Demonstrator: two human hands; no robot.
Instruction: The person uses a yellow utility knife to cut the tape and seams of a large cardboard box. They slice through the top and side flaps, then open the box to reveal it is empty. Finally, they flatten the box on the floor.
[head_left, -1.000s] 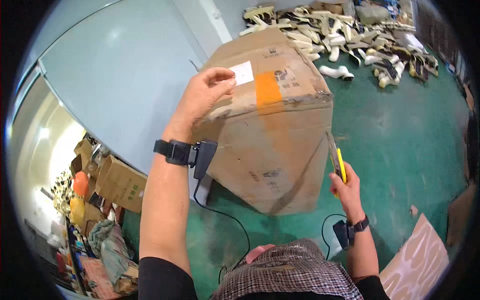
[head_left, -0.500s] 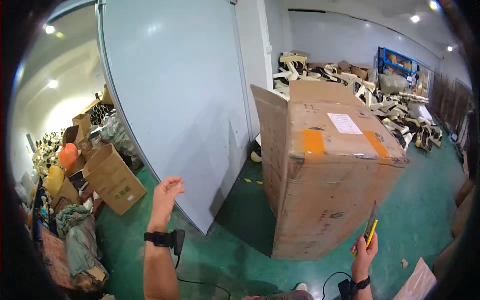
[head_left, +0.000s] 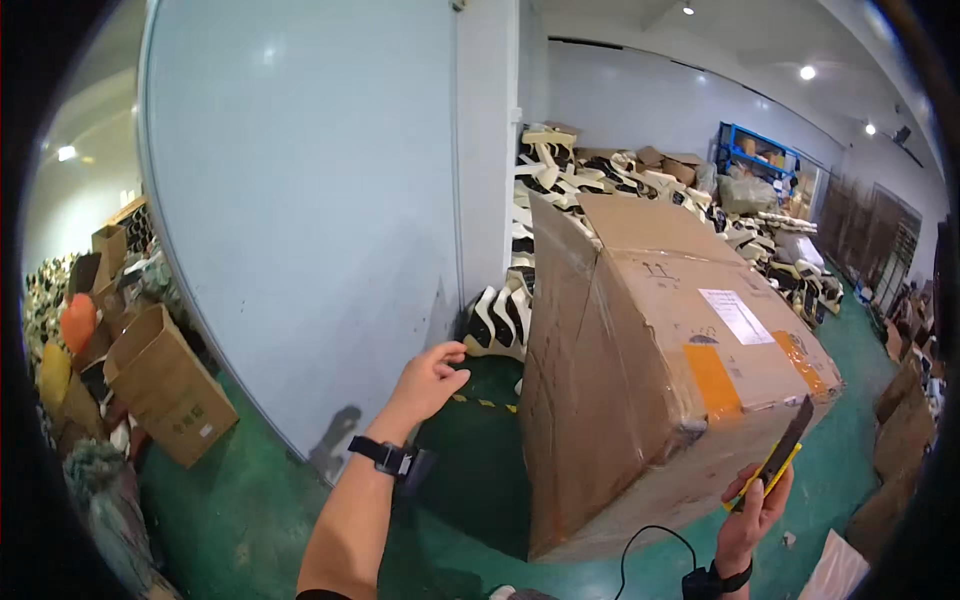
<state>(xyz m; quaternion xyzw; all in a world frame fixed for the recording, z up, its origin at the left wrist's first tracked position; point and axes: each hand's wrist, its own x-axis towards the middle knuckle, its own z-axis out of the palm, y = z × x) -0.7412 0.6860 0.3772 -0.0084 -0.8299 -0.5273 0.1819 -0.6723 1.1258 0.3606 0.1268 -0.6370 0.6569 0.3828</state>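
Note:
A large brown cardboard box [head_left: 620, 330] stands on the floor before me. An open flap [head_left: 560, 250] rises on its left side, and its top carries a white label [head_left: 737, 316] and orange tape [head_left: 714, 382]. My left hand [head_left: 432, 382] reaches into the gap between the blue-grey panel [head_left: 320, 200] and the box; its fingers are loosely curved, apart and hold nothing. In my right hand [head_left: 757, 512] is a yellow utility knife [head_left: 775, 467] with its long blade out, pointing up beside the box's near right corner.
Behind the box lies a big heap of cream-and-black moulded pieces [head_left: 640, 180], with a blue shelf rack [head_left: 755, 150] farther back. At left an open carton [head_left: 170, 385] leans near bags. Cardboard sheets [head_left: 915, 420] line the right side. A black cable [head_left: 640, 535] hangs near my right wrist.
The view has shifted, and the box now appears closer and more tilted. My left hand has moved right, toward the box's flap. My right hand has raised the knife nearer the box's edge.

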